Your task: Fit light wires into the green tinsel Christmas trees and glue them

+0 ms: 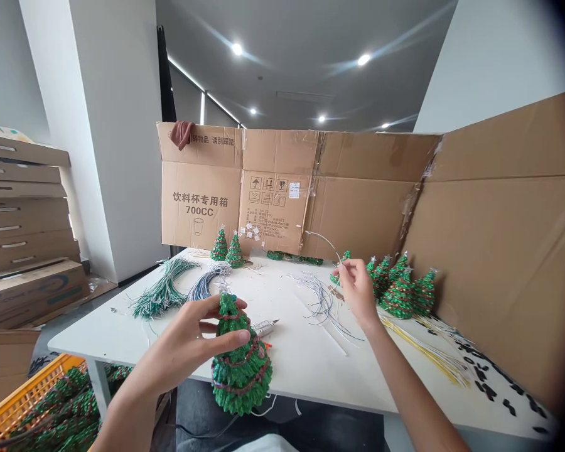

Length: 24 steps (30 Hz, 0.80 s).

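Observation:
My left hand is wrapped round the upper part of a small green tree with dark red garland, upright at the table's front edge. To the right, my right hand is raised over the table, its fingers pinched on a thin pale wire that curves up and to the left. A silvery pen-like tool lies partly behind the tree. Loose white and blue wires are spread between the hands. Bundles of green wires and blue wires lie on the left.
Cardboard panels wall the white table at the back and right. Finished trees stand at right, with yellow wires and black pieces nearby. An orange crate of green garlands is lower left, below stacked boxes.

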### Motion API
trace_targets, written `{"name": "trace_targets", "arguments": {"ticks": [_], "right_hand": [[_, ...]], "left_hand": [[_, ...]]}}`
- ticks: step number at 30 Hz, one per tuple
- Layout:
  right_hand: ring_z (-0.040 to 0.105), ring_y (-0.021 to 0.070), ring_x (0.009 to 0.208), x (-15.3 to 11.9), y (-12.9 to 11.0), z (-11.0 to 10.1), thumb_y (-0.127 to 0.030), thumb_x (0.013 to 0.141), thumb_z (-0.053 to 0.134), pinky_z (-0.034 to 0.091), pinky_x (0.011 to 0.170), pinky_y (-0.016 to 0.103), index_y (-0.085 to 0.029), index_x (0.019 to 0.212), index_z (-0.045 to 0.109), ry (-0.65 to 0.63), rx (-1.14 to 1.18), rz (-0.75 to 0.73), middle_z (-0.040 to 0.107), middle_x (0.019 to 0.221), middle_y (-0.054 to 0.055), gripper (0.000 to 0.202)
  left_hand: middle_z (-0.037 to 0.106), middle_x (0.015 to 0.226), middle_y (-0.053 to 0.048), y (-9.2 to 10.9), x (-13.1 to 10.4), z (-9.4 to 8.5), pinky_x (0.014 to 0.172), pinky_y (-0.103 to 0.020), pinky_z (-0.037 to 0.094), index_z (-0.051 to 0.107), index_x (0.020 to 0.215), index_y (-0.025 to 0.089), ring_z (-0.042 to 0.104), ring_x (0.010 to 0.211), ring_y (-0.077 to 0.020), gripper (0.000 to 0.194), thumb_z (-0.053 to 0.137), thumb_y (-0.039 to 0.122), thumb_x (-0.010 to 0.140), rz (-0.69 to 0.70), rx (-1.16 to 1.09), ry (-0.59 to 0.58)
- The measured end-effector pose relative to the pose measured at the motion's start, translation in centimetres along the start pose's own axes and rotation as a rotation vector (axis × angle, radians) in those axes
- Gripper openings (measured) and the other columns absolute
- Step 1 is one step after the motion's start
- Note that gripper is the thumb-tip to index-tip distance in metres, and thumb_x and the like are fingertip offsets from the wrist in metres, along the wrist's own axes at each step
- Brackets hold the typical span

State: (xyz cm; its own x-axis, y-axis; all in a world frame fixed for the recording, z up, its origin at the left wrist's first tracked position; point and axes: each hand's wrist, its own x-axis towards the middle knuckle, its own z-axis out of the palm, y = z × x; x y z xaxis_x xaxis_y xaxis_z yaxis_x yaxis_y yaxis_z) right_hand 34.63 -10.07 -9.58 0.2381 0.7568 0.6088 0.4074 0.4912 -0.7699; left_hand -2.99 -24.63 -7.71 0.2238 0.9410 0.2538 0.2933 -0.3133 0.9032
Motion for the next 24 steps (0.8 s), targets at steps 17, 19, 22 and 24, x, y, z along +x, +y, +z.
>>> {"name": "trace_targets", "arguments": {"ticks": [17, 19, 22, 24], "right_hand": [[0.056, 0.0172, 0.077, -11.8, -5.8, -0.9, -0.047, 0.106, 0.072, 0.048, 0.076, 0.034, -0.022, 0.098, 0.073, -0.539, 0.671, 0.33, 0.072, 0.102, 0.006, 0.026], [0.057, 0.017, 0.077, -12.1, -6.3, -0.7, -0.046, 0.108, 0.069, 0.048, 0.076, 0.034, -0.022, 0.099, 0.072, -0.59, 0.711, 0.329, 0.072, 0.102, 0.006, 0.026], [0.059, 0.0176, 0.077, -12.4, -6.9, -0.7, -0.045, 0.108, 0.069, 0.049, 0.078, 0.035, -0.023, 0.102, 0.072, -0.609, 0.774, 0.329, 0.073, 0.103, 0.006, 0.022], [0.06, 0.0179, 0.077, -12.6, -7.2, -0.8, -0.045, 0.107, 0.071, 0.05, 0.079, 0.036, -0.024, 0.101, 0.073, -0.6, 0.81, 0.34, 0.073, 0.102, 0.005, 0.022]], "left_hand": [[0.074, 0.127, -0.006, 0.0, 1.5, 6.2, 0.094, -0.037, 0.055, 0.076, 0.122, 0.025, 0.07, 0.112, -0.0277, 0.052, 0.091, 0.054, 0.082, 0.059, -0.018, -0.403], [0.074, 0.125, -0.007, 0.0, 1.8, 6.8, 0.091, -0.036, 0.055, 0.076, 0.122, 0.024, 0.069, 0.11, -0.0278, 0.052, 0.091, 0.054, 0.082, 0.059, -0.026, -0.433], [0.075, 0.118, -0.006, 0.1, 2.3, 7.1, 0.086, -0.034, 0.053, 0.077, 0.122, 0.023, 0.068, 0.105, -0.0264, 0.054, 0.091, 0.055, 0.081, 0.052, -0.063, -0.511], [0.076, 0.11, -0.005, 0.3, 2.5, 7.2, 0.083, -0.032, 0.052, 0.078, 0.123, 0.023, 0.067, 0.1, -0.0247, 0.055, 0.09, 0.055, 0.081, 0.063, -0.093, -0.57]]}}
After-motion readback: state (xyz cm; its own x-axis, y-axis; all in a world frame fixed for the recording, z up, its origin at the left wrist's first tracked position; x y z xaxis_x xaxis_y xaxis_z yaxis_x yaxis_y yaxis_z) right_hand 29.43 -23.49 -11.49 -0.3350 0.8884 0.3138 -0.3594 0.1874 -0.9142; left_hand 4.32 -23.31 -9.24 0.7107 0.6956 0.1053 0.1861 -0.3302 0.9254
